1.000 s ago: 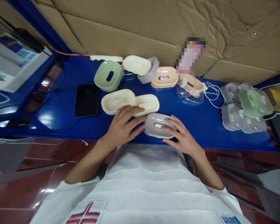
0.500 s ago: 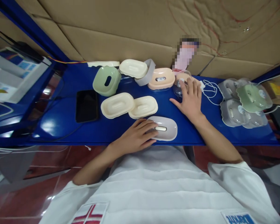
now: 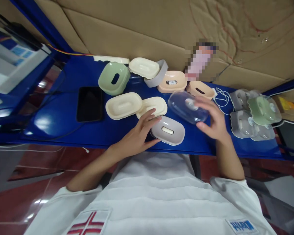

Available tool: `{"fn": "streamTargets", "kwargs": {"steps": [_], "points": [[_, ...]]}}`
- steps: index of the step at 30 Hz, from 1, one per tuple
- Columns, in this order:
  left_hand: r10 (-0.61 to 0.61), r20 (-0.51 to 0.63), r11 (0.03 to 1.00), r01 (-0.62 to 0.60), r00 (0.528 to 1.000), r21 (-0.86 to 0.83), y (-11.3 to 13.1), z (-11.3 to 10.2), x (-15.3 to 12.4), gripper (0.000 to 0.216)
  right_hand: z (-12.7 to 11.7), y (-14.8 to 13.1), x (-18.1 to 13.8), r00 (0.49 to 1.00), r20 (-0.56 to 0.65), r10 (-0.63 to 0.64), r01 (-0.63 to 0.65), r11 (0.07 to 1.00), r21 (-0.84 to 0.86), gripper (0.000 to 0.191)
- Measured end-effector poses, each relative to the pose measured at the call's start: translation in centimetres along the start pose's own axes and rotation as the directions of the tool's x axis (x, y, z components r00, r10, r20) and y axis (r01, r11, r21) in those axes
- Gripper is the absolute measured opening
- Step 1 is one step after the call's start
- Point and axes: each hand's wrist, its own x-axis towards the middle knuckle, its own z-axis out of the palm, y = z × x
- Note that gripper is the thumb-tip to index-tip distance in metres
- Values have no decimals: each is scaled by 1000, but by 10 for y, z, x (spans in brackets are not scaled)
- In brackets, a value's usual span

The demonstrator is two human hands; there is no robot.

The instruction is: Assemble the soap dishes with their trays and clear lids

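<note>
A grey soap dish [image 3: 168,131] with a slot in its middle lies near the front edge of the blue table [image 3: 63,120]. My left hand [image 3: 139,133] rests against the dish's left side, fingers curled round its edge. Above and to the right of the dish, my right hand [image 3: 214,120] holds a clear plastic lid [image 3: 186,106] in the air. Two cream dishes [image 3: 123,105] [image 3: 155,106] lie just behind my left hand.
A black phone [image 3: 90,103] lies at the left. Green [image 3: 113,78], cream [image 3: 144,67], grey and peach [image 3: 171,81] [image 3: 201,89] dishes line the back by the cardboard wall. Lidded grey and green dishes [image 3: 256,112] are stacked at the right, beside a white cable [image 3: 221,98].
My right hand left the grey dish, reached to the back for the clear lid, and has brought it forward over the table. My left hand moved to the grey dish's left side.
</note>
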Motion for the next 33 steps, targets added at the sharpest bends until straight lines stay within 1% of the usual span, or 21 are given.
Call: {"fn": "streamTargets", "kwargs": {"steps": [1,3,4,6,8,10,14,17,20,24,28,33], "points": [[-6,-16,1000,6,1000,-9,-1,0,0,90,6,-9,-1,997,67,-47,45,999,29,59],[-13,-14,1000,13,1000,-7,-3,0,-1,90,21,-23,-3,976,180,-120,114,992,46,54],[-20,1,1000,20,1000,5,-3,0,-1,87,27,-28,-4,965,222,-142,138,990,34,53],[-32,31,999,31,999,38,-3,-1,-1,81,36,-36,-7,951,265,-161,167,986,-1,55],[-25,47,998,22,999,62,-2,-1,-1,73,40,-42,-13,949,266,-168,181,983,-22,59],[2,51,998,-5,999,70,-2,-1,0,66,43,-46,-23,955,253,-157,168,985,-25,62],[30,51,996,-33,998,77,-1,-1,1,63,53,-54,-48,977,206,-48,52,998,-17,64],[32,50,994,-37,998,102,-1,-2,2,62,63,-59,-59,986,168,9,-10,1000,6,62],[34,45,993,-39,998,116,-2,-1,1,60,67,-61,-60,988,153,13,-18,999,30,62],[41,14,996,-42,999,84,-4,1,-1,58,70,-59,-56,991,134,-7,1,999,49,66],[46,-13,998,-45,999,51,-6,1,-2,59,73,-60,-55,991,134,20,-24,999,28,65],[50,-18,997,-49,999,64,-7,-1,-2,56,74,-62,-56,986,168,-5,5,1000,1,77]]}}
